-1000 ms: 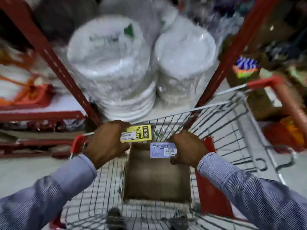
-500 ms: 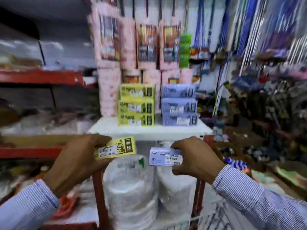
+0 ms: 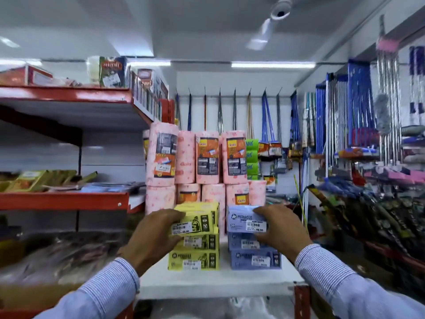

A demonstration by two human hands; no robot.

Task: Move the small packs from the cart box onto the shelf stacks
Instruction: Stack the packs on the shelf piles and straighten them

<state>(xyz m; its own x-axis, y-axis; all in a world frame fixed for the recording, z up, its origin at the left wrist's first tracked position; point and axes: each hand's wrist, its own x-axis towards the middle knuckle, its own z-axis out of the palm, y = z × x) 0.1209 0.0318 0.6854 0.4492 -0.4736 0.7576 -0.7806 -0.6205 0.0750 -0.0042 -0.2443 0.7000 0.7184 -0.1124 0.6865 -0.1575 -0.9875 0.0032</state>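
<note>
- Since half a second ago both hands have gone up and forward from below the shelf edge, and the two packs they carry have reached the tops of the shelf stacks; the stacks fill more of the view.
- The left hand [image 3: 151, 238] grips a yellow pack [image 3: 195, 223], fingers over its top edge and thumb underneath, with its price sticker facing the camera.
- That pack sits tilted at the top of the yellow stack [image 3: 194, 257]; whether it rests fully on the pack below cannot be told.
- The right hand [image 3: 279, 229] grips a blue pack [image 3: 243, 221], fingers curled over its upper right corner, thumb below.
- The blue pack is on top of the blue stack [image 3: 254, 256], roughly level with it.
- Both stacks stand side by side, apart, on a white shelf [image 3: 218, 282] with red posts.
- Just behind them stand pink rolls [image 3: 207, 162] in two tiers.
- Mops and brooms [image 3: 266, 116] hang on the back wall and down the right side.
- Red shelves [image 3: 64, 200] at left hold blurred goods.
- Both forearms wear striped blue sleeves [image 3: 333, 275].
</note>
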